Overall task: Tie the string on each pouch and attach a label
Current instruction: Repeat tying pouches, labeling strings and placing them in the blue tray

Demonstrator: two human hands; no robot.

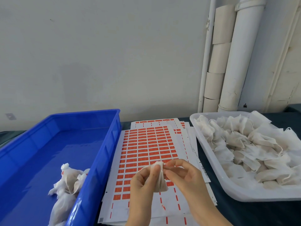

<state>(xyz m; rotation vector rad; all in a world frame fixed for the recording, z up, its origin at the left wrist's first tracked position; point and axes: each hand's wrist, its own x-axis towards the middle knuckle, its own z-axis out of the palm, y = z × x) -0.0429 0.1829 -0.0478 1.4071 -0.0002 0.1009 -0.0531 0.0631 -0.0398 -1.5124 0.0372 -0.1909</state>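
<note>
White pouch (161, 185) over label sheet (146, 144); left hand (143, 181), right hand (184, 175) grip both pinching its top

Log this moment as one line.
left hand: holds pouch | right hand: pinches pouch top | label sheets: under hands | blue bin: few pouches | white tray: many pouches

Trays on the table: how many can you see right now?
2. The blue tray is on the left, with a few labelled pouches at its near end; the white tray is on the right, full of plain pouches. No others show.
</note>
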